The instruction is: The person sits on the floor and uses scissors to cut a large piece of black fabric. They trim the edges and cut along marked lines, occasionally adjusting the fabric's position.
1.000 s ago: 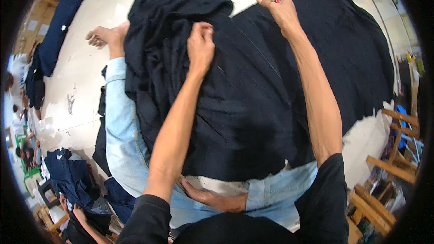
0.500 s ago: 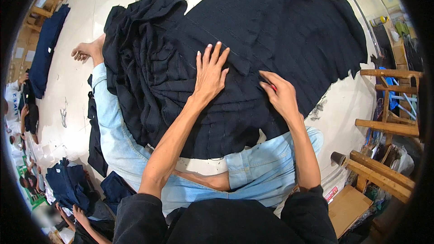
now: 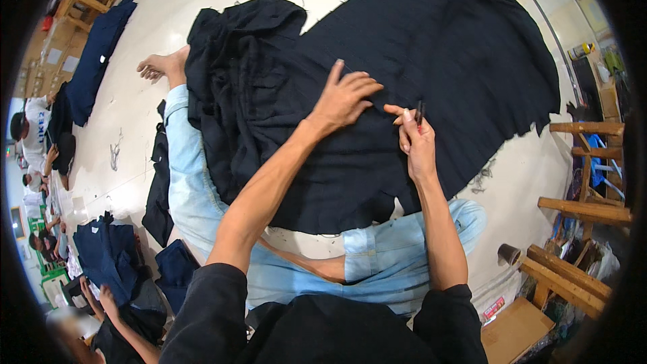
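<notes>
A large piece of black cloth (image 3: 323, 182) is spread over the floor and partly over my legs, bunched into folds at the left and flatter at the right. My left hand (image 3: 344, 100) is open on the cloth, thumb apart and fingers reaching right. Just beside it, my right hand (image 3: 416, 145) is closed around small thread snips (image 3: 420, 113), dark with a bit of red. Their dark tips point up, away from me, and most of the handle is hidden in the palm. The right index finger stretches left toward the left fingertips, without touching them.
Wooden stools (image 3: 586, 209) stand at the right, near a brown cup (image 3: 509, 254) and a cardboard box (image 3: 517, 330). Dark folded clothes (image 3: 108, 256) lie at the lower left, by another person's hands (image 3: 111, 310). A long dark bundle (image 3: 101, 61) lies at the far left.
My left hand has turned from pointing away to pointing right, closer to my right hand. The right hand has rotated, so the snips now show upright. The whole view has shifted slightly.
</notes>
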Demonstrator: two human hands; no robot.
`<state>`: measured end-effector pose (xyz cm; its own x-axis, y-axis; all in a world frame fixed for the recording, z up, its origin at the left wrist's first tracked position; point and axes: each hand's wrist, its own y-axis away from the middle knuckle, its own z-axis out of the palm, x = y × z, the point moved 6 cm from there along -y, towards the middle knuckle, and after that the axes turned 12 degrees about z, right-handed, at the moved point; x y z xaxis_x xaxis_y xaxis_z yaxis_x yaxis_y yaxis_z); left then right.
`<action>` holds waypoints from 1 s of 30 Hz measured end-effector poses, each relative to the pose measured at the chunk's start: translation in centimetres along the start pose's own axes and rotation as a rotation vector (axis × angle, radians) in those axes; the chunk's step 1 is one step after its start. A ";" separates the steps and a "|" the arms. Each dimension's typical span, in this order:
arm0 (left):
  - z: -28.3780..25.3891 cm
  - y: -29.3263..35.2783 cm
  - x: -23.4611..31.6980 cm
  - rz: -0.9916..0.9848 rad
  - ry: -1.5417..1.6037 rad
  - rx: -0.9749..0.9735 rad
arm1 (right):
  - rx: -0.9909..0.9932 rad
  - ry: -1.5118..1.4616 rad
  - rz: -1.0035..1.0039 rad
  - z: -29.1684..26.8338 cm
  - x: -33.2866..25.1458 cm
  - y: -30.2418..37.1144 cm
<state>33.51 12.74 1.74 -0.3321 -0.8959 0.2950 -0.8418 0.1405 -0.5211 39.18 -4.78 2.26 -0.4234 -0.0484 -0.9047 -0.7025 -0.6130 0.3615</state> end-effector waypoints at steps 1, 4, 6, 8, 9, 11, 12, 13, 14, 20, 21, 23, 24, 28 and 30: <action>0.3 -0.7 0.6 0.030 0.067 -0.003 | -0.037 -0.168 0.058 0.3 0.6 -0.7; 1.3 -0.7 1.2 0.124 0.062 -0.141 | 0.034 -0.380 0.129 0.7 1.4 -1.6; 1.2 0.1 -0.2 0.116 0.016 -0.154 | 0.073 -0.408 0.180 0.4 1.9 -1.4; 1.2 0.9 -1.4 0.122 -0.041 -0.122 | 0.063 -0.426 0.215 -0.6 2.2 -0.4; 1.0 1.3 -2.1 0.118 -0.077 -0.118 | 0.064 -0.432 0.228 -0.9 1.7 0.4; 0.4 1.9 -3.0 0.113 -0.138 -0.105 | 0.083 -0.490 0.246 -2.9 0.4 2.4; 0.3 1.9 -3.4 0.119 -0.163 -0.130 | 0.107 -0.479 0.236 -4.3 -0.5 3.8; 0.1 1.8 -3.6 0.120 -0.173 -0.130 | 0.059 -0.478 0.212 -6.4 -0.8 4.9; 0.0 1.9 -3.9 0.119 -0.183 -0.133 | 0.128 -0.491 0.164 -8.2 -1.8 6.8; -0.1 1.3 -4.6 0.094 -0.152 -0.126 | 0.358 -0.585 -0.120 -25.6 -5.6 16.4; 0.2 1.2 -4.2 0.095 -0.125 -0.107 | 0.392 -0.588 -0.162 -26.9 -5.7 17.2; 0.7 0.9 -3.5 0.102 -0.073 -0.068 | 0.842 -0.034 0.010 -26.0 -5.4 16.1; 0.8 0.9 -3.4 0.083 -0.058 -0.056 | 0.834 0.359 -0.151 -23.3 -6.5 13.6; 0.1 1.4 -3.6 0.053 -0.068 -0.076 | 0.438 0.772 -0.279 -4.2 -8.0 4.1; 0.3 1.1 -3.4 0.067 -0.070 -0.087 | 0.228 1.021 -0.345 0.5 -6.9 -0.2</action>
<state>33.79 15.84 -0.06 -0.3607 -0.9101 0.2042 -0.8537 0.2339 -0.4653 41.91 -3.96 8.51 0.4145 -0.5958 -0.6879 -0.8255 -0.5644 -0.0086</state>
